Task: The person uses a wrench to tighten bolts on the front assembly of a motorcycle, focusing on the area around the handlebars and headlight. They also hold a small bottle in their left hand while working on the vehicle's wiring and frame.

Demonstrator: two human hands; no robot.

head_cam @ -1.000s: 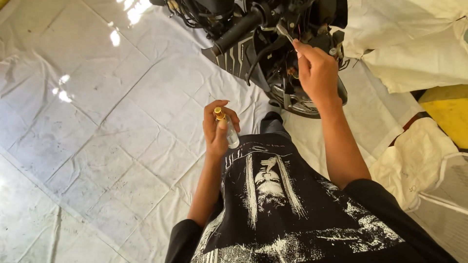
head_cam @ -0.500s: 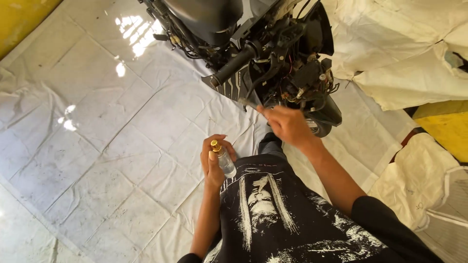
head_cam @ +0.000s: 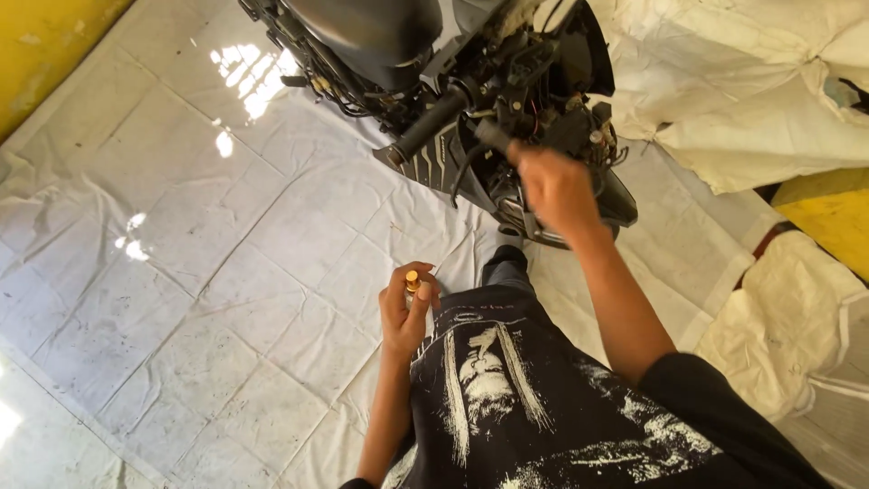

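Floor: white sheeting covered the ground, creased and catching glare at the upper left of the frame, with a strip of yellow wall in the top left corner.
Machine: the black motorcycle stood at the top centre, its wiring and parts bared at the near end.
Covers: cream cloths lay heaped at the upper right.
Left hand: my left hand was closed around a small clear bottle with a gold cap, held upright just left of my black printed shirt, lower centre.
Right hand: my right hand was up against the machine's exposed parts, fingers curled; I could not tell whether they gripped anything.
Change: half a second before, that hand had hung lower, near my waist and clear of the machine; now it had gone back up to it.
Bottle: it had stayed in my left hand, cap on and unused.
Meaning: I judged the work was on the machine, the bottle waiting.
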